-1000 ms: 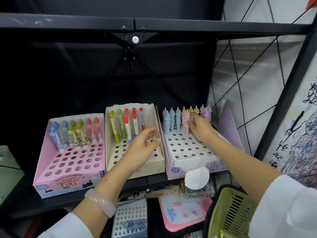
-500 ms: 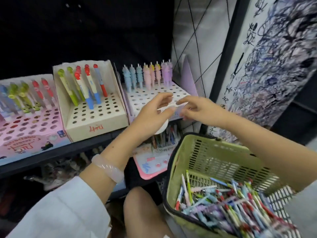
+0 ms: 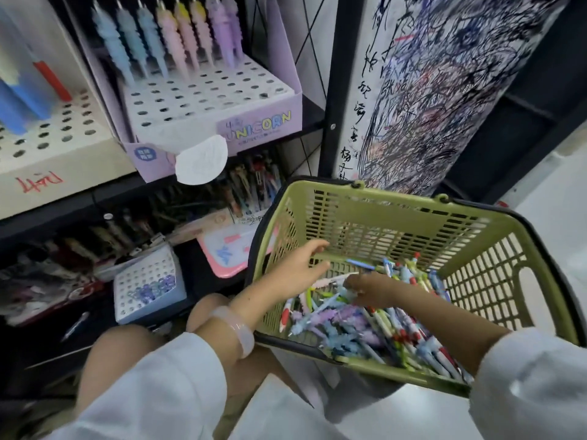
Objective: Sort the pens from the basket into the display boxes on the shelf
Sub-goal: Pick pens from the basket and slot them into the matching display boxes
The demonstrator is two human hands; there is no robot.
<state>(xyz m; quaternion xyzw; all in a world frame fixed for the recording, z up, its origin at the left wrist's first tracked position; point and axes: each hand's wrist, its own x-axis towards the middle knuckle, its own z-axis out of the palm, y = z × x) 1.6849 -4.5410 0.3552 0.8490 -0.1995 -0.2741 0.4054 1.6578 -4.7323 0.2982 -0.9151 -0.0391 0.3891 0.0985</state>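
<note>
A green basket point(image 3: 381, 214) sits low on the right, holding a heap of mixed pens point(image 3: 359, 325). My left hand point(image 3: 297, 273) reaches over the basket's left wall with fingers stretched out, holding nothing. My right hand point(image 3: 371, 289) is down in the pile with its fingers bent among the pens; whether it grips one is not visible. On the shelf above stands the purple unicorn display box point(image 3: 260, 122) with a back row of pastel spiky pens point(image 3: 178, 36). Left of it is a cream display box point(image 3: 63, 160) with blue and red pens.
A black shelf post point(image 3: 332, 90) and a scribbled test-paper panel point(image 3: 428, 90) rise behind the basket. The lower shelf holds a small white perforated box point(image 3: 149, 281), a pink board point(image 3: 228, 249) and packed stationery. My knees point(image 3: 127, 360) are below the left arm.
Both hands have dropped from the front of the unicorn box on the shelf down into the basket. The view has tilted down and to the right.
</note>
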